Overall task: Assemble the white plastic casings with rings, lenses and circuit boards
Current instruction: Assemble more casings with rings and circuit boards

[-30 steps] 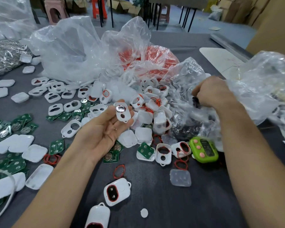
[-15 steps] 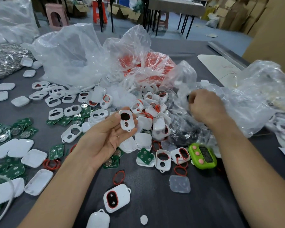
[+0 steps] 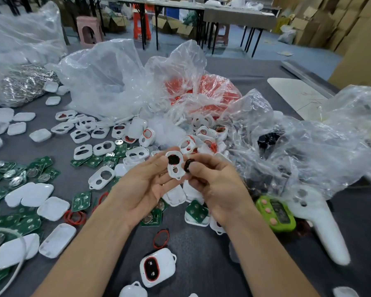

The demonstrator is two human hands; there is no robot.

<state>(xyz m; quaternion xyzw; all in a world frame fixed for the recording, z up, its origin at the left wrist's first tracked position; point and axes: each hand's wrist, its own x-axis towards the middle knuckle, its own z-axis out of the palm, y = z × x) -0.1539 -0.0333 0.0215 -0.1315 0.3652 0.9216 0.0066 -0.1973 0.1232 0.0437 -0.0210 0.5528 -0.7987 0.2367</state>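
Observation:
My left hand holds a white plastic casing upright between thumb and fingers; its upper hole is filled with a black piece and its lower hole is empty. My right hand pinches a small black round piece right beside the casing's right edge. Loose white casings, green circuit boards and red rings lie scattered on the grey table. A closed white casing with a red ring lies near the front edge.
Crumpled clear plastic bags pile up behind the parts, one holding red rings. Another bag with black pieces sits at the right. A green timer and a white handle-shaped object lie to the right. A heap of shiny metal parts is at far left.
My right hand has left the bag at the right and come to the casing, now pinching a black piece. My left hand stayed in place with the casing.

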